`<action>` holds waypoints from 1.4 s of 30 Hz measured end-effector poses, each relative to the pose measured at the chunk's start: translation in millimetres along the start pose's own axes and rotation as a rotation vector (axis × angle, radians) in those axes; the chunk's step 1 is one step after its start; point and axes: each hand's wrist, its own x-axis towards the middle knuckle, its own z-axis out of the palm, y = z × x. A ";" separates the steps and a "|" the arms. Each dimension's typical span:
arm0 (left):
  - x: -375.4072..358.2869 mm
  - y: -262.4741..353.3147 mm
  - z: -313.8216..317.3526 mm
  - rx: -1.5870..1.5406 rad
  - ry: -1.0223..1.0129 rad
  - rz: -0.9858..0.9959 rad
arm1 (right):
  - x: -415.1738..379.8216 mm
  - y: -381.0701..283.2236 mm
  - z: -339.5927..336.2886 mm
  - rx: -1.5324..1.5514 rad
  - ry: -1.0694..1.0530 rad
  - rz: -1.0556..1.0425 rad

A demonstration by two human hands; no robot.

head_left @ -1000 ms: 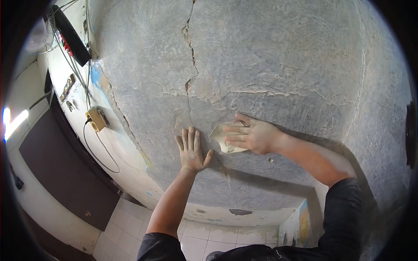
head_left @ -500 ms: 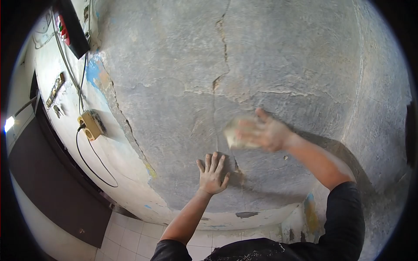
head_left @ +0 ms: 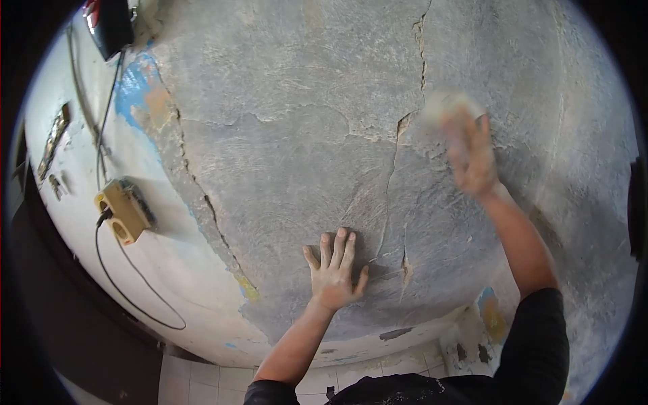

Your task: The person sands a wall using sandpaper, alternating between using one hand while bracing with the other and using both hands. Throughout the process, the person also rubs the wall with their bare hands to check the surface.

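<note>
My left hand lies with spread fingers on the rough grey plastered wall, left of a long crack. Higher up and to the right, my right hand is smeared by motion. Its fingers press a pale, flat pad, partly hidden behind them, against the plaster. Blur hides what the pad is made of. The pad is beside the upper part of the crack, where a rough ridge runs sideways.
A tan power socket with a black plug and looping cord sticks out on the left. Above it hangs a dark device. Keys hang near a metal strip. Another crack borders the white wall. White floor tiles show below.
My right hand has swept up and to the right with the pad, from low beside the crack to its upper part. My left hand stays on the wall; the view has shifted.
</note>
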 end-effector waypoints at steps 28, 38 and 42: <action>29.5 77.2 28.4 -0.273 0.153 -0.166 | -150.9 -12.4 31.0 0.111 0.075 0.853; 58.6 128.8 48.7 -0.451 0.092 0.066 | -233.7 -3.8 12.7 0.265 0.395 1.330; 62.1 152.9 69.3 -0.428 0.124 0.023 | -224.3 -59.2 19.6 -0.029 0.133 0.636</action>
